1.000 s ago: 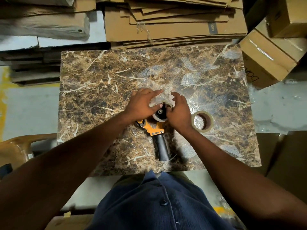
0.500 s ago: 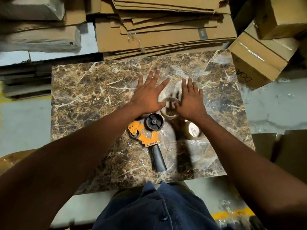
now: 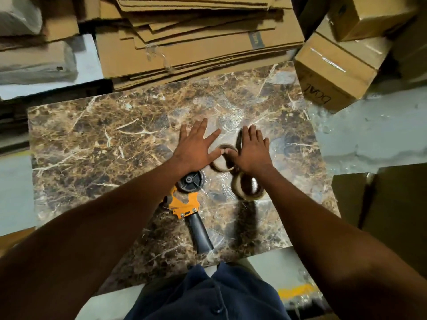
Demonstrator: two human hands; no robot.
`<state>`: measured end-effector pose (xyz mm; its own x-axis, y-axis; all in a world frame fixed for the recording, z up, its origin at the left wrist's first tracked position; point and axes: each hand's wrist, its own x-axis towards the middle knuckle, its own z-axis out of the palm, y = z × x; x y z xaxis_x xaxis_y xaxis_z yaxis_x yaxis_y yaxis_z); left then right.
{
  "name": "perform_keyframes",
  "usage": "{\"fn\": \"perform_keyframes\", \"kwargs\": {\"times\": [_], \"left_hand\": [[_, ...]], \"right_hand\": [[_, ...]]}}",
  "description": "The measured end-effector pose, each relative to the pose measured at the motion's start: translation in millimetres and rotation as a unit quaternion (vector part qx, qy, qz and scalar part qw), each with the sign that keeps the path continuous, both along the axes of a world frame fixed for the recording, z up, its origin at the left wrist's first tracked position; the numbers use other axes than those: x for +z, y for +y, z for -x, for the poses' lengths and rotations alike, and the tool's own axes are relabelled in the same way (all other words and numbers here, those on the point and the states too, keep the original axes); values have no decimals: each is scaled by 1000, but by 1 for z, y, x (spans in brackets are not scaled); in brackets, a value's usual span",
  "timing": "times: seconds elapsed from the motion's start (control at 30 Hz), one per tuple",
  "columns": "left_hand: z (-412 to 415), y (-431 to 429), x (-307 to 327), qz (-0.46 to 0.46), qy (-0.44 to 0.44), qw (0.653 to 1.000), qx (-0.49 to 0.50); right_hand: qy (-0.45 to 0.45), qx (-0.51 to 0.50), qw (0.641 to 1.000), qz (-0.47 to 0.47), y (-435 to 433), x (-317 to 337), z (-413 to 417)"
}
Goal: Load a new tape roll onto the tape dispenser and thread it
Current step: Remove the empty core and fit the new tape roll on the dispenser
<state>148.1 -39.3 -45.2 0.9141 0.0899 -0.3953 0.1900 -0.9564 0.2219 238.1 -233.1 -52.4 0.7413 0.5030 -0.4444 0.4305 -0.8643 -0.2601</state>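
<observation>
The left hand [image 3: 196, 148] is open, fingers spread and extended forward, palm down above the marble tabletop [image 3: 97, 144]. Its thumb points right and meets the thumb of the right hand [image 3: 251, 151] over an empty cardboard tape core [image 3: 220, 167]. The right hand is likewise open, fingers straight and close together, palm down. Both thumbs touch the upper rim of the core; whether they pinch it or only rest against it cannot be told. The core stands tilted between the two hands, its lower edge at the tabletop.

The new tape roll [image 3: 247, 187] lies just beside the core, toward the person and under the right wrist. It is a clear-to-tan roll, tilted, with its dark opening facing up and to the right. It is not mounted.

The tape dispenser [image 3: 187, 202] lies flat on the tabletop, below the left wrist and to the left of the new roll. Its black spool hub [image 3: 190, 181] is bare. The orange frame sits behind the hub, and the black handle [image 3: 201, 236] points toward the person.

Beyond the far edge of the tabletop lies a stack of flattened cardboard sheets [image 3: 196, 42]. Closed cardboard boxes [image 3: 332, 68] stand at the far right.
</observation>
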Motion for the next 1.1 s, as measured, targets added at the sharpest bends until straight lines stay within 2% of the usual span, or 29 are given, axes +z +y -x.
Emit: {"fn": "perform_keyframes", "kwargs": {"times": [0.1,0.17,0.27,0.33,0.43,0.6,0.77,0.87,1.0,1.1], "left_hand": [[2,-8,10,28,-33,999,5],[7,-20,19,57,-85,995,-1],[26,-51,27,91,-162,981,-53],[42,-76,24,86,-169,978,-84],[53,-105,15,44,-155,984,-73],[53,-116,5,-6,-109,993,-43],[50,-109,5,21,-81,996,1],[51,-103,8,34,-82,996,-6],[54,-86,24,72,-101,992,2],[61,-63,39,100,-147,984,18]], "right_hand": [[5,-19,999,-30,-8,2,2],[-3,-36,997,-68,-23,7,4],[-40,-22,985,-169,-56,11,12],[-60,5,979,-193,-77,11,21],[-68,54,982,-168,-101,4,34],[-70,127,987,-67,-109,-1,45],[-68,119,989,-63,-105,8,50],[-69,120,988,-62,-104,11,54],[-75,106,987,-91,-95,31,59],[-79,100,982,-139,-76,55,61]]}}
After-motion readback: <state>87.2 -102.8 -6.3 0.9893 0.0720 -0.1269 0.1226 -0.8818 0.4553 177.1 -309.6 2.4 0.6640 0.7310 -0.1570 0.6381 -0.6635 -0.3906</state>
